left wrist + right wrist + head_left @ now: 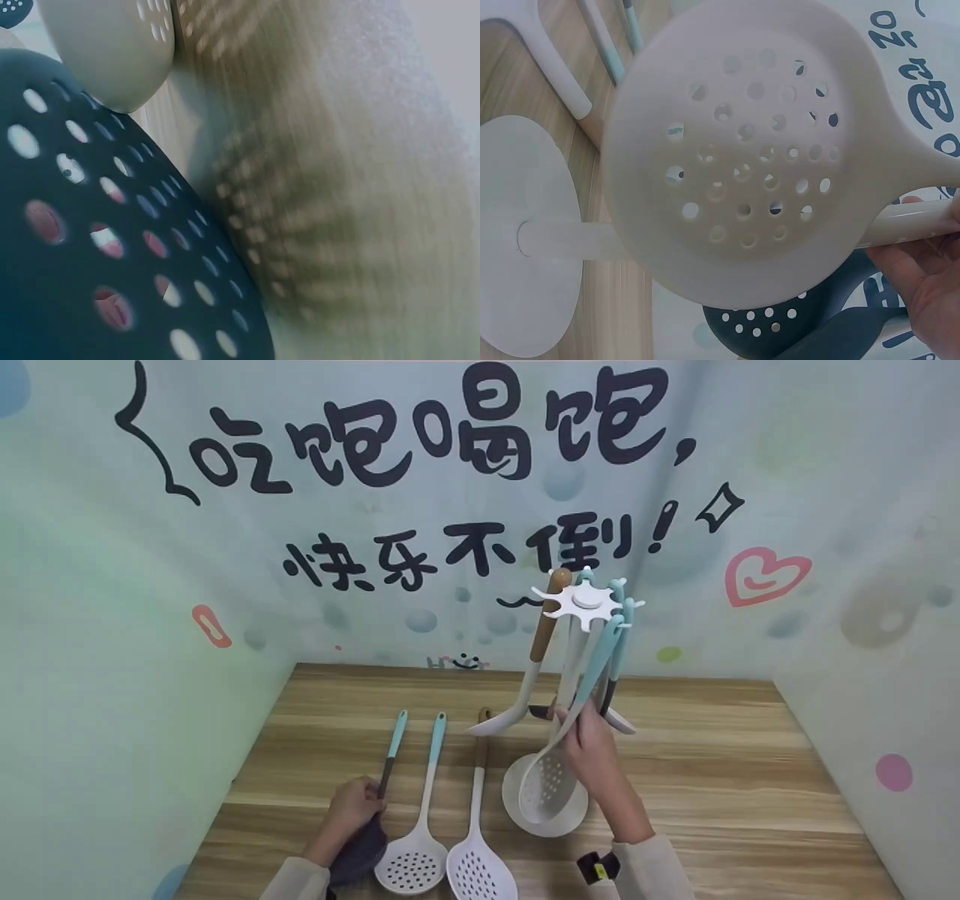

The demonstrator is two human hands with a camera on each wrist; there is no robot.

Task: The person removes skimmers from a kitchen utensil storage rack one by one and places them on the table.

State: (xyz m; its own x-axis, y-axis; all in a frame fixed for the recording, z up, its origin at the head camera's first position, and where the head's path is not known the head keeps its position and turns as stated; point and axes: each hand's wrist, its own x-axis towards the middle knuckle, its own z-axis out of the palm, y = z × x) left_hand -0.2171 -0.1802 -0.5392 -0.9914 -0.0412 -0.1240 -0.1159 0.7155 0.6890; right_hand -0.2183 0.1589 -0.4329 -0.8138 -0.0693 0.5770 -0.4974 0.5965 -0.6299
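My left hand (352, 814) holds a dark skimmer (362, 851) with a light-blue handle end, low at the left of the table. Its perforated bowl (112, 210) fills the left side of the left wrist view. My right hand (592, 746) grips the white pole of a utensil stand (587, 598), which has a hooked, star-shaped top and a round base (551, 826). From the hooks hang several utensils, among them a white skimmer (735, 150) with a blue handle, a brown-handled white utensil (525, 697) and a dark slotted one (757, 322).
Between my hands, a blue-handled white skimmer (411, 861) and a brown-handled white slotted turner (480, 866) lie side by side on the wooden table (720, 780). A printed backdrop (420, 622) stands behind the table and along its sides. A small black device (598, 868) sits by my right sleeve.
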